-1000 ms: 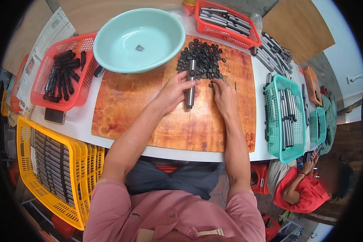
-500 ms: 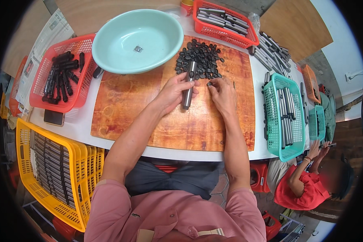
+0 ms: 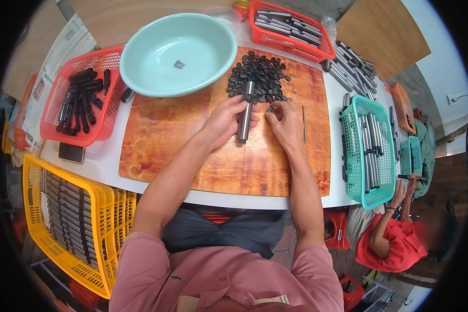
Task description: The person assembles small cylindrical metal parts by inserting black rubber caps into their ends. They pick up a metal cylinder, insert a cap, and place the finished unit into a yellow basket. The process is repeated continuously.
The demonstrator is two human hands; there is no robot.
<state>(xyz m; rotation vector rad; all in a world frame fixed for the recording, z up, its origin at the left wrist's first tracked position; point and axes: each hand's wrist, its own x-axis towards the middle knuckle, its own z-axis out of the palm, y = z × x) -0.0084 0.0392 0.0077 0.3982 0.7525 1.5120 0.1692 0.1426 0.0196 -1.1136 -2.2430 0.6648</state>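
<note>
At the near left stands a yellow slotted plastic crate (image 3: 96, 195) packed with rows of black-and-silver tubes, beside the white desk (image 3: 103, 164). A stained orange-brown wooden board (image 3: 244, 171) lies on the desk. Above its middle, the left hand (image 3: 226, 122) has its fingers wrapped around a smooth silver metal tube (image 3: 244, 132), tilted slightly, with a small black oval piece showing near its upper end. Just to the right, the right hand (image 3: 287, 124) has thumb and fingers pinched on a small dark piece (image 3: 269, 110), partly hidden; a thin metal rod (image 3: 304, 125) lies beside that hand. Farther right, a teal mesh plastic basket (image 3: 352, 156) holds more tubes. Beyond the hands, small black oval pieces (image 3: 260, 73) lie heaped on the board, near a pale turquoise round plastic basin (image 3: 182, 41). Farthest, a red mesh plastic basket (image 3: 286, 44) holds silver-and-black tubes.
</note>
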